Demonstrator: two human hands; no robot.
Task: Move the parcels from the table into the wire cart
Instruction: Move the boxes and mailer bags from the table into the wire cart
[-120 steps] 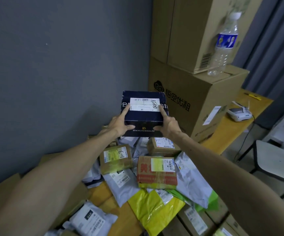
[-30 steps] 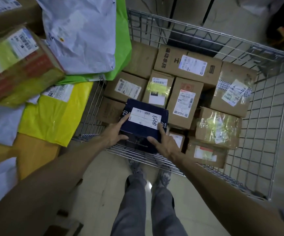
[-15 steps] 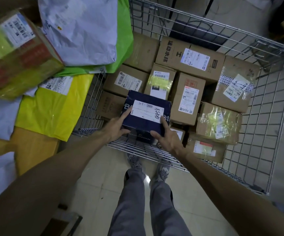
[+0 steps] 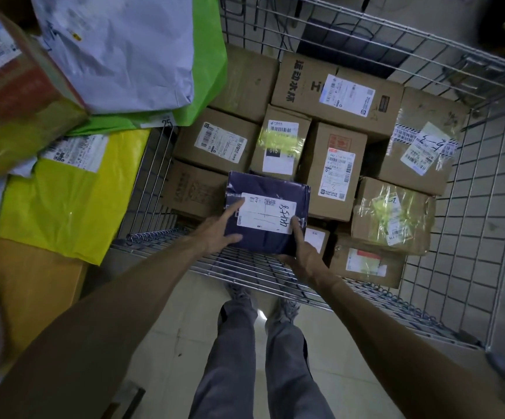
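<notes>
A dark navy box (image 4: pixel 271 189) with a white handwritten label is inside the wire cart (image 4: pixel 484 207), low at its near side among several brown cardboard parcels. My left hand (image 4: pixel 218 231) holds its left edge, thumb underneath and fingers on the label. My right hand (image 4: pixel 301 252) grips its near right corner, thumb on top. The box sits tilted over a cardboard box (image 4: pixel 196 189) and a small labelled parcel (image 4: pixel 316 240).
The table (image 4: pixel 33 282) at the left carries a yellow mailer (image 4: pixel 63 201), a white mailer (image 4: pixel 118 49) on a green bag (image 4: pixel 209 71), and a taped box (image 4: pixel 9 92), overhanging the cart's left wall. My legs stand against the cart's near rim (image 4: pixel 245 267).
Four seconds ago I held the navy box up over the table. Since then it has come over the cart's near rim and sunk lower among the cardboard parcels.
</notes>
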